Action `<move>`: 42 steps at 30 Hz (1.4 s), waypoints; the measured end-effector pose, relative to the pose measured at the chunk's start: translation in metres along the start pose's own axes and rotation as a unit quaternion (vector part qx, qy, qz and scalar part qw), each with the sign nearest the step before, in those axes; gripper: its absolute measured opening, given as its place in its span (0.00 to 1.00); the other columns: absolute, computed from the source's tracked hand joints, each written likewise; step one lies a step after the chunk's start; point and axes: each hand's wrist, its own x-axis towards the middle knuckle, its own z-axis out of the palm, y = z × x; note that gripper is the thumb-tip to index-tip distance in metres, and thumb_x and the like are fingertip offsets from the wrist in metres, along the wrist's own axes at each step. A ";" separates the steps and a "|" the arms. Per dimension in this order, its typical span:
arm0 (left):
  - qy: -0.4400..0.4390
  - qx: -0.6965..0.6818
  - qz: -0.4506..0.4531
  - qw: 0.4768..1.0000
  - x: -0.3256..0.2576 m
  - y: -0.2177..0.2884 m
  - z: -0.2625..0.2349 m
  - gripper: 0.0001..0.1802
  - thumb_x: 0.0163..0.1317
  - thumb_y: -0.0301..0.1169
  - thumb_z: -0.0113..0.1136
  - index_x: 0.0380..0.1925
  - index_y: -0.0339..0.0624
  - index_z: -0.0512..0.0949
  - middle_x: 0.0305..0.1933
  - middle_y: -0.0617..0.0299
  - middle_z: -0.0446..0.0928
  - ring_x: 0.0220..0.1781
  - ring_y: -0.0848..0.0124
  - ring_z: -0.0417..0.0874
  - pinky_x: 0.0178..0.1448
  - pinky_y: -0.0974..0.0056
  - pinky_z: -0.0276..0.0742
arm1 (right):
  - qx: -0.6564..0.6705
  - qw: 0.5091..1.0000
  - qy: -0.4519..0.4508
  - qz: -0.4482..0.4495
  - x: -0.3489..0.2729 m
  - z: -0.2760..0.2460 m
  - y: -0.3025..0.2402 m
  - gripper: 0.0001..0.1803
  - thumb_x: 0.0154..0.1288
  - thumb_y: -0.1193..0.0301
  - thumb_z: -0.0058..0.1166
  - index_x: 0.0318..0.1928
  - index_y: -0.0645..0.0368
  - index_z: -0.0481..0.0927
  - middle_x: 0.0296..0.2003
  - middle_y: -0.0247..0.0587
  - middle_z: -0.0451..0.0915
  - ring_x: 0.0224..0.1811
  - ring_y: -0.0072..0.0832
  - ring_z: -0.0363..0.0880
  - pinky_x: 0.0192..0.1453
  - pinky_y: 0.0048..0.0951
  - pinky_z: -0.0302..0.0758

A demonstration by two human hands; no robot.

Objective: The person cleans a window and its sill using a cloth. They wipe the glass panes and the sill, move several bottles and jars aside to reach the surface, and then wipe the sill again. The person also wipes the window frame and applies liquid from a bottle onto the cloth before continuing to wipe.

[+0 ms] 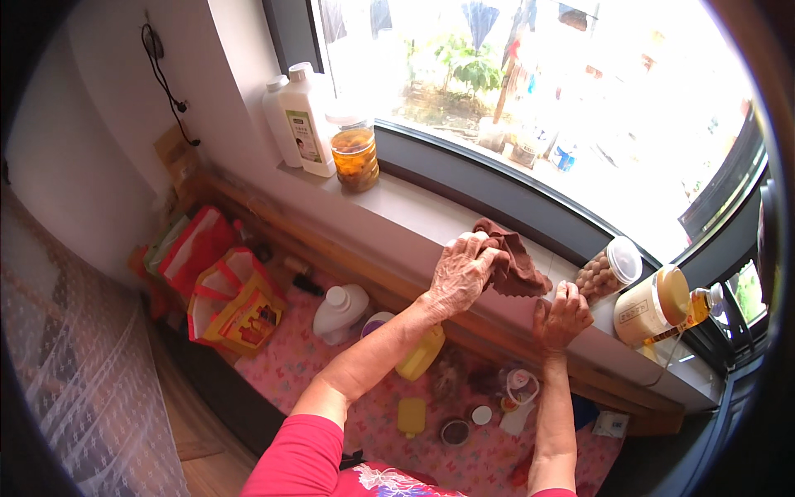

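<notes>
My left hand [460, 273] is closed on a crumpled brown cloth [515, 263] over the white window sill [414, 211]. The cloth's loose end hangs toward the sill's front edge. To its right, my right hand [565, 319] is at that edge with the fingers curled; whether they hold anything is hidden. Close to those fingers is a clear jar of round brown balls [598, 276] with a white lid. Past it are a jar with a tan lid [646, 311] and a bottle of yellow liquid [700, 308].
Left on the sill are white bottles [305, 124] and a jar of amber liquid [356, 157]. Below, a pink patterned surface [364, 447] bears a white jug [339, 313], a yellow bottle [421, 354] and small containers. Red and yellow bags [236, 298] stand left. The window [530, 91] runs behind.
</notes>
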 end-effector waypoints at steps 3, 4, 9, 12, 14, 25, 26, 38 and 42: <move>0.068 0.017 -0.010 0.997 0.000 -0.013 -0.014 0.15 0.58 0.28 0.59 0.46 0.54 0.80 0.52 0.65 0.71 0.57 0.61 0.69 0.60 0.56 0.64 | 0.001 1.000 0.008 -0.003 0.002 0.000 -0.001 0.29 0.68 0.47 0.39 0.55 0.56 0.75 0.56 0.37 0.73 0.56 0.37 0.68 0.55 0.44 0.59; 0.084 0.035 -0.024 0.996 -0.003 -0.022 -0.018 0.15 0.58 0.27 0.58 0.45 0.52 0.81 0.51 0.65 0.72 0.56 0.61 0.69 0.59 0.56 0.64 | 0.001 1.000 0.006 -0.007 0.002 0.002 -0.001 0.29 0.68 0.47 0.39 0.55 0.56 0.75 0.56 0.37 0.73 0.56 0.37 0.68 0.55 0.45 0.59; 0.243 0.084 -0.088 0.962 -0.080 -0.072 -0.051 0.12 0.57 0.22 0.60 0.42 0.46 0.79 0.47 0.59 0.71 0.52 0.59 0.70 0.59 0.55 0.65 | -0.007 1.000 0.004 -0.015 -0.001 0.003 0.001 0.29 0.70 0.47 0.36 0.55 0.56 0.75 0.56 0.39 0.73 0.56 0.38 0.68 0.55 0.45 0.59; 0.364 0.082 -0.284 0.883 -0.104 -0.161 -0.063 0.13 0.60 0.20 0.54 0.44 0.44 0.77 0.51 0.51 0.69 0.52 0.55 0.70 0.59 0.54 0.64 | -0.008 1.000 0.005 -0.013 -0.005 0.006 0.001 0.29 0.72 0.47 0.35 0.56 0.57 0.74 0.56 0.40 0.72 0.56 0.38 0.67 0.56 0.45 0.58; 0.299 0.037 -0.409 0.861 -0.106 -0.194 -0.067 0.17 0.62 0.22 0.51 0.51 0.46 0.77 0.58 0.42 0.67 0.61 0.46 0.67 0.65 0.51 0.61 | -0.009 1.000 0.001 -0.008 -0.003 0.000 0.002 0.29 0.72 0.48 0.34 0.56 0.58 0.73 0.56 0.41 0.72 0.57 0.38 0.67 0.56 0.44 0.58; 0.013 0.071 -0.403 0.912 -0.119 -0.150 0.005 0.26 0.55 0.16 0.46 0.56 0.40 0.74 0.74 0.33 0.40 0.72 0.27 0.39 0.74 0.38 0.44 | -0.023 1.000 0.009 -0.014 -0.002 0.006 0.002 0.27 0.68 0.46 0.39 0.54 0.52 0.74 0.54 0.36 0.72 0.56 0.35 0.66 0.55 0.44 0.58; 0.005 0.087 -0.387 0.918 -0.118 -0.132 0.017 0.26 0.55 0.15 0.46 0.56 0.39 0.74 0.74 0.33 0.41 0.72 0.28 0.39 0.74 0.38 0.43 | -0.025 1.000 0.006 -0.013 -0.001 0.005 0.002 0.27 0.68 0.46 0.39 0.53 0.53 0.75 0.54 0.36 0.72 0.55 0.35 0.66 0.54 0.43 0.58; -0.058 0.010 -0.236 0.970 -0.110 0.086 0.122 0.32 0.60 0.20 0.46 0.67 0.36 0.59 0.76 0.40 0.39 0.75 0.33 0.39 0.76 0.43 0.47 | 0.029 0.999 0.016 -0.008 0.000 0.004 0.002 0.26 0.60 0.48 0.50 0.49 0.55 0.74 0.49 0.41 0.72 0.53 0.38 0.66 0.49 0.45 0.58; -0.122 0.027 -0.151 0.981 -0.122 0.134 0.133 0.32 0.62 0.26 0.47 0.69 0.45 0.60 0.77 0.45 0.42 0.76 0.40 0.43 0.75 0.42 0.47 | 0.049 0.999 0.001 -0.004 0.001 -0.004 0.002 0.26 0.59 0.50 0.51 0.51 0.55 0.73 0.49 0.39 0.72 0.53 0.37 0.66 0.51 0.46 0.58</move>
